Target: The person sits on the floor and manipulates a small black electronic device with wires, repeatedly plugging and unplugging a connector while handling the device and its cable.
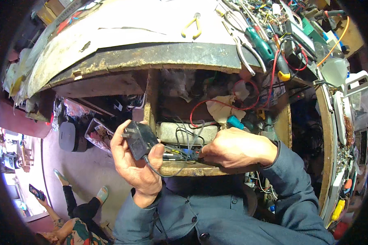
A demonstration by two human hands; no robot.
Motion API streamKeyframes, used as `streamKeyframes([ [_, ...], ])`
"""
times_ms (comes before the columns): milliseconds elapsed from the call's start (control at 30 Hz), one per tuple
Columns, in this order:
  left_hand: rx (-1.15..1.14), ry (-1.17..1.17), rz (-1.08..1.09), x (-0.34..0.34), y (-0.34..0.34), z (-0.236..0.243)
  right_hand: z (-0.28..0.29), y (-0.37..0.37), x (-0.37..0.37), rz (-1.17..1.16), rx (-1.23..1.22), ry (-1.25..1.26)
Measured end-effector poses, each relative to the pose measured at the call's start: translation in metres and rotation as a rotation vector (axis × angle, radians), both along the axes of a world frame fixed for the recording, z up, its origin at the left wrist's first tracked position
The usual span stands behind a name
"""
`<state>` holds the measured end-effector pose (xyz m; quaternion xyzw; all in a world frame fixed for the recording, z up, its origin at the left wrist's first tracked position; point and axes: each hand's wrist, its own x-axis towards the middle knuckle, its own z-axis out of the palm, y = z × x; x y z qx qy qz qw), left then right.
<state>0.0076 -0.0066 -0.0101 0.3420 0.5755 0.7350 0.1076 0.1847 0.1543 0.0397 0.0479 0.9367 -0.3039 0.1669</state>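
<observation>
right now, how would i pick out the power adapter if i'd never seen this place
Below the worktop, find the open wooden compartment. At its front left, the left hand holds up the power adapter. Unlike the pale block to its right, it is black and trails a cord.

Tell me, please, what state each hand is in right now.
Left hand: holding a black plug-in power adapter.
Right hand: curled at the cables in the drawer; whether it grips one cannot be told.
</observation>
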Motion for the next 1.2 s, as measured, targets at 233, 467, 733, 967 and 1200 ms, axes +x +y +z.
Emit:
streamKeyframes([
  [233,-0.032,-0.123,-0.022,0.006,-0.001,0.009,-0.048,-0.005,-0.006,-0.14,0.016,0.136],
  [467,-0.04,-0.161,-0.084,0.003,0.003,0.011,-0.029,-0.001,-0.014,-0.081,-0.035,0.124],
  [733,-0.033,-0.186,-0.116,0.002,0.001,0.015,-0.032,0.01,-0.01,0.004,-0.191,0.04],
  [967,-0.082,-0.202,-0.164,0.0,0.008,0.013,-0.009,0.024,0.003,-0.008,-0.507,-0.045],
  [1200,-0.183,0.034,-0.14,-0.004,0.012,0.008,0.025,0.018,0.037,-0.394,-0.974,0.273],
])
